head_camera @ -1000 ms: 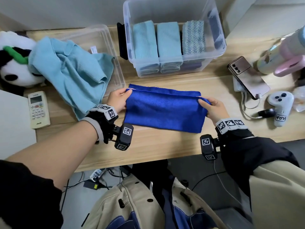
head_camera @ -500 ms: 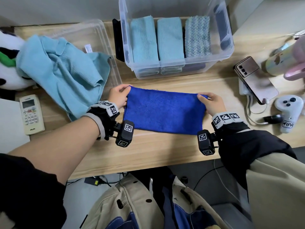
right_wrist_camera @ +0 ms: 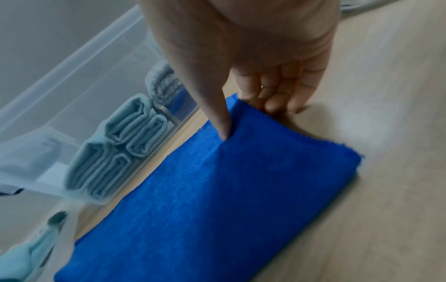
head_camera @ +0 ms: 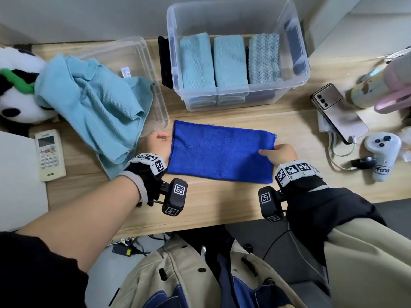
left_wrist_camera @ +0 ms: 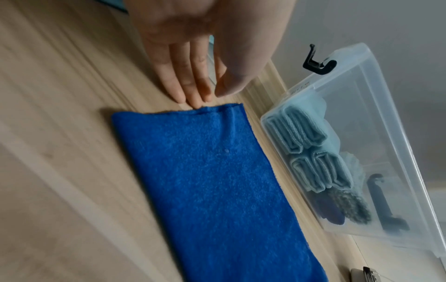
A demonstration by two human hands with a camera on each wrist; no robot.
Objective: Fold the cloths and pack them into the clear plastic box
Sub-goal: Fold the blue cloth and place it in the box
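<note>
A blue cloth (head_camera: pixel 220 152), folded in half, lies flat on the wooden desk (head_camera: pixel 211 205) in front of the clear plastic box (head_camera: pixel 171 41). My left hand (head_camera: pixel 163 136) is beside its left edge with straight fingers, and the fingertips (left_wrist_camera: pixel 198 101) just touch that edge. At the cloth's right edge my right hand (head_camera: pixel 270 150) pinches it, thumb (right_wrist_camera: pixel 224 131) on top and fingers curled at the edge. The box holds two folded light blue cloths (head_camera: pixel 213 61) and a knitted one (head_camera: pixel 264 58), standing side by side. An unfolded light blue cloth (head_camera: pixel 95 107) is heaped at the left.
The box's clear lid (head_camera: pixel 142 63) lies under the heaped cloth. A panda plush (head_camera: pixel 15 94) and a remote (head_camera: pixel 50 154) are at far left. A phone (head_camera: pixel 338 112), a white controller (head_camera: pixel 382 152), cables and a bottle (head_camera: pixel 382 90) crowd the right.
The raised top layer of the blue cloth has been laid down flat. My left hand has let go of its corner and straightened; my right hand has slid down the right edge.
</note>
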